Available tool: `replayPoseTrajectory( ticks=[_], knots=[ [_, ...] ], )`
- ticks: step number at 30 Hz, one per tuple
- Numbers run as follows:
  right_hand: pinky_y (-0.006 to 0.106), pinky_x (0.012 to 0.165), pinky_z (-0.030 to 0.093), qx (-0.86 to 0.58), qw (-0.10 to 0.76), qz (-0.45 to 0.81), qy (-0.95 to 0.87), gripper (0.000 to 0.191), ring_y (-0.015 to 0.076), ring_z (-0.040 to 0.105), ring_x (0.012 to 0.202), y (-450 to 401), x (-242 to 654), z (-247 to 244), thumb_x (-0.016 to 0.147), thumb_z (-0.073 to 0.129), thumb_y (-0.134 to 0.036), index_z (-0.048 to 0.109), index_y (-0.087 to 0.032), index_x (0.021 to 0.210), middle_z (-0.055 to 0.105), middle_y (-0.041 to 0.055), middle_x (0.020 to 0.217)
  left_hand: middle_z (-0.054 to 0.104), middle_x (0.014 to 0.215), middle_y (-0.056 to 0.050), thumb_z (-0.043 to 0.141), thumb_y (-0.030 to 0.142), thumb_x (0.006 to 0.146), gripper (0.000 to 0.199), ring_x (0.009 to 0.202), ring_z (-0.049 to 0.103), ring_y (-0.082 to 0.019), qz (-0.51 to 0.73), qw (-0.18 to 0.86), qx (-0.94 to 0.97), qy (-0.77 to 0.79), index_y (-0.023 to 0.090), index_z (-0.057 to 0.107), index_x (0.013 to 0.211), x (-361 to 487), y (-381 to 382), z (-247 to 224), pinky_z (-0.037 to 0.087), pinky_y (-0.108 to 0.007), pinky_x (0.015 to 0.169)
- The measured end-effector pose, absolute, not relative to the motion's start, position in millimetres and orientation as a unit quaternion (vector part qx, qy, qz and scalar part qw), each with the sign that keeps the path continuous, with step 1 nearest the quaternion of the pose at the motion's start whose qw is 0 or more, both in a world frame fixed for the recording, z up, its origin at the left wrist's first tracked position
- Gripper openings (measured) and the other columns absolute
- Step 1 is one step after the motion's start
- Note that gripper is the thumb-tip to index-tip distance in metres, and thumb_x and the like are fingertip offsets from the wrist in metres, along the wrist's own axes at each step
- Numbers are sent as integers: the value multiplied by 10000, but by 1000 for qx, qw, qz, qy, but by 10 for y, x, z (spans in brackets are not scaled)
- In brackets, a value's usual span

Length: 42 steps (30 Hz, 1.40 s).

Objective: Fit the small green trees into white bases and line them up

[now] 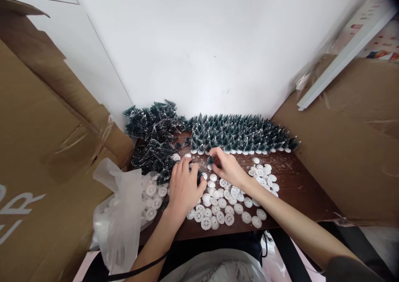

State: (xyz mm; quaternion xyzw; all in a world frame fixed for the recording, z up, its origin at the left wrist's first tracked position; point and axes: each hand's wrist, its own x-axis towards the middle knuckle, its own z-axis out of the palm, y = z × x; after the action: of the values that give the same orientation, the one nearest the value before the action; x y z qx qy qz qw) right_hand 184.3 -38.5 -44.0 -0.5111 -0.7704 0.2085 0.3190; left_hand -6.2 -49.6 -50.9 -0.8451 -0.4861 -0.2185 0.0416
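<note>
My right hand [230, 169] pinches a miniature snow-tipped pine tree [211, 159] between thumb and fingers, with a white disc at the tree's foot. Just to its left, my left hand [184, 187] is curled palm down. Part of another dark green tree [199, 176] shows between its thumb and fingers. Loose white round bases [215, 209] lie scattered below and between both hands. Beyond the right hand, several finished-looking trees on white bases stand upright in tight rows [237, 134]. A heap of trees [154, 126] without visible bases lies at the left.
A clear plastic bag [120, 215] holding more white discs sits at the left front of the brown table [299, 190]. Large cardboard boxes [46, 149] flank the table on the left and right, and a white wall [199, 45] rises behind it.
</note>
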Motion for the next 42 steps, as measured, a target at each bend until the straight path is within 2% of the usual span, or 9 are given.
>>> replayPoseTrajectory(
  ticks=[5, 8, 12, 17, 25, 42],
  knots=[
    [345, 699, 517, -520, 303, 213, -769, 369, 188, 638, 746, -412, 1862, -392, 881, 562, -241, 464, -216, 1236, 669, 91, 1039, 600, 1213, -166, 547, 242, 822, 132, 1226, 526, -362, -231, 36, -845, -480, 175, 575, 932, -79, -484, -533, 454, -535, 1014],
    [375, 731, 530, -524, 321, 222, -757, 307, 212, 663, 802, -437, 1880, -368, 917, 564, -325, 505, -212, 1197, 687, 107, 1056, 599, 1224, -172, 545, 248, 827, 143, 1239, 519, -371, -229, 26, -845, -482, 170, 581, 941, -84, -483, -539, 450, -541, 1014],
    [364, 749, 532, -529, 394, 240, -713, 129, 216, 673, 867, -427, 1885, -363, 910, 554, -281, 542, -208, 1015, 697, 76, 959, 594, 1240, -189, 536, 238, 837, 161, 1266, 500, -378, -222, 12, -846, -485, 149, 589, 960, -85, -486, -528, 432, -540, 1032],
    [368, 764, 553, -539, 460, 298, -640, 151, 207, 688, 849, -395, 1908, -402, 844, 624, -281, 557, -204, 955, 705, 63, 894, 596, 1255, -176, 543, 242, 844, 147, 1271, 499, -376, -224, 2, -845, -485, 159, 586, 958, -86, -489, -520, 428, -545, 1033],
    [369, 779, 566, -540, 465, 309, -630, 164, 206, 698, 874, -424, 1904, -463, 848, 634, -281, 568, -199, 974, 717, 70, 913, 577, 1299, -200, 524, 251, 861, 186, 1292, 490, -371, -214, 10, -845, -490, 135, 587, 992, -92, -488, -540, 423, -531, 1053],
    [365, 775, 562, -551, 488, 287, -613, 163, 203, 692, 851, -467, 1897, -503, 842, 637, -298, 569, -208, 960, 706, 70, 920, 600, 1262, -164, 517, 255, 864, 179, 1289, 495, -351, -209, 13, -845, -492, 147, 591, 985, -86, -500, -532, 422, -508, 1060]
  ],
)
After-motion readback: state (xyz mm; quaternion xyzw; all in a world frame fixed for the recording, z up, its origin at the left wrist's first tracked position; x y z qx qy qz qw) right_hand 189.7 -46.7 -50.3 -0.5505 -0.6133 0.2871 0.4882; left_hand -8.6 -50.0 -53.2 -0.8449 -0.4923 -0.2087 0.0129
